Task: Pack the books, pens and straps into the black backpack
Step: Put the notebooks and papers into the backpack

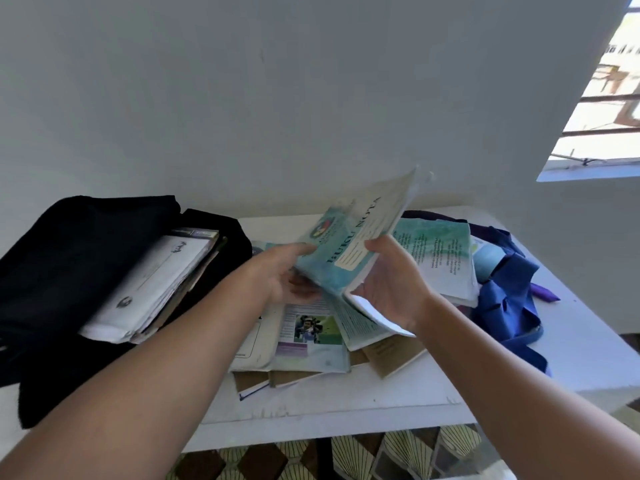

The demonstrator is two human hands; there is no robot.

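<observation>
The lifted notebook (353, 244) is motion-blurred, its small print unreadable. It hides the left hand's fingertips (301, 285) and part of the book pile (311, 337) beneath. The black backpack (69, 258), left of the notebook, is cut by the picture's edge.

The black backpack (69, 258) is made of matt, soft-looking cloth. The teal notebook (349, 244) that is held has a smooth, faintly glossy paper cover and white paper pages. The books in the backpack (152, 285) show worn white paper covers, frayed at the edges. The loose books on the table (311, 334) are of printed paper, some with dull brown card covers. The blue straps (505, 299) are of woven cloth with a slight sheen. The white table (346, 407) is smooth and matt, with scuffs near its front edge. The wall (277, 98) is painted matt.
</observation>
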